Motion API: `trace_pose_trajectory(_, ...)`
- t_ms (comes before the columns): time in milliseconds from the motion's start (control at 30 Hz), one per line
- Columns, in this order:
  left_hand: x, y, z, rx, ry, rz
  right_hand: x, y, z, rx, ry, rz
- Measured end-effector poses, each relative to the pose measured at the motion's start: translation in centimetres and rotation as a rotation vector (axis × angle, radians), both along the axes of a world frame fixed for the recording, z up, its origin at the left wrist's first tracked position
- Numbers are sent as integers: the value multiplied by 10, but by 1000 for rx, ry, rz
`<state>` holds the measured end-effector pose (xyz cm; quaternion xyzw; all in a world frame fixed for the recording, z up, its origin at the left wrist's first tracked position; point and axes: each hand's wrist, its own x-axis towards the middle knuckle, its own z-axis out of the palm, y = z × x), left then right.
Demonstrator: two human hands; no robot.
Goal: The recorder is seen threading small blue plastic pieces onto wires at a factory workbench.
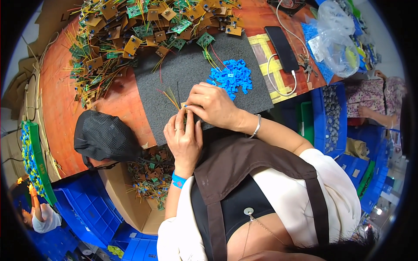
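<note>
Over the grey mat (157, 114), my left hand (183, 140) pinches a small brown circuit board (183, 105) with thin wires fanning out toward the far left. The fingers of my right hand (213, 106) close on the same board from the right. A tiny blue bit shows at those fingertips, and most of the board is hidden by my fingers. Just beyond my right hand lies a heap of small blue plastic pieces (237, 77). A green circuit board (205, 40) with wires rests at the mat's far edge.
A large tangled pile of wired circuit boards (130, 43) covers the far left of the table. A black mesh cap (104, 137) sits at the left edge. On the right are a charging phone (281, 48) and keys (307, 66). Below stands a cardboard box (119, 191) of boards.
</note>
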<state>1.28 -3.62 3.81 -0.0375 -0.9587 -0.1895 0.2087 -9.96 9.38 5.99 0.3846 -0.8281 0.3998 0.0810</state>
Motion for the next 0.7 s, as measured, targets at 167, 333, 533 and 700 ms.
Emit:
trace_pose_trajectory(167, -2, 2, 2, 12, 6, 29, -4, -11, -9, 70, -132, -37)
trace_pose_trajectory(333, -3, 0, -1, 4, 13, 35, -11, -16, -12, 152, -180, -16)
trace_pose_trajectory(533, -1, 1, 1, 11, 21, 18, -12, -19, -4, 263, -234, 16)
trace_pose_trajectory(700, 1, 1, -4, 14, 22, 48, -11, -22, -10, 290, -178, 23)
